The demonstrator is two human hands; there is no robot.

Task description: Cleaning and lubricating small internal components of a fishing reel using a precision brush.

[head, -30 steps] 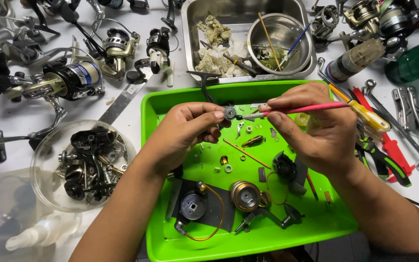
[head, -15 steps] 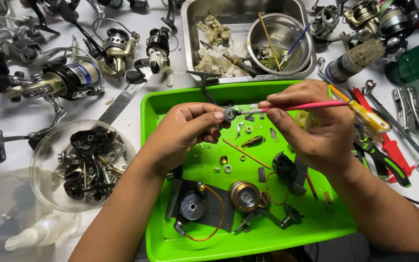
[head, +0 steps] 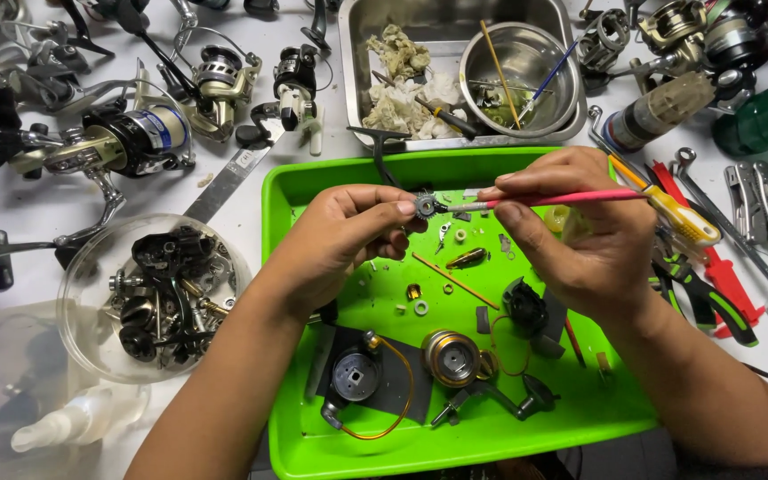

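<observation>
The worktop (head: 11, 204) was pretty much buried in fishing reels (head: 126, 142) and tools, with a steel tray (head: 353, 71) holding a metal bowl (head: 517, 76) up top. In the middle sat a bright green tray (head: 313, 444) full of reel parts, a clear bowl of dark bits (head: 157, 293) just left of it. Above that tray the left hand (head: 340, 244) was pinched shut on a small gear (head: 426, 206), while the right hand (head: 580, 231) gripped a pink brush (head: 571, 198) with its tip touching the gear

small gear (head: 425, 206), pink brush (head: 571, 197) touching
</observation>
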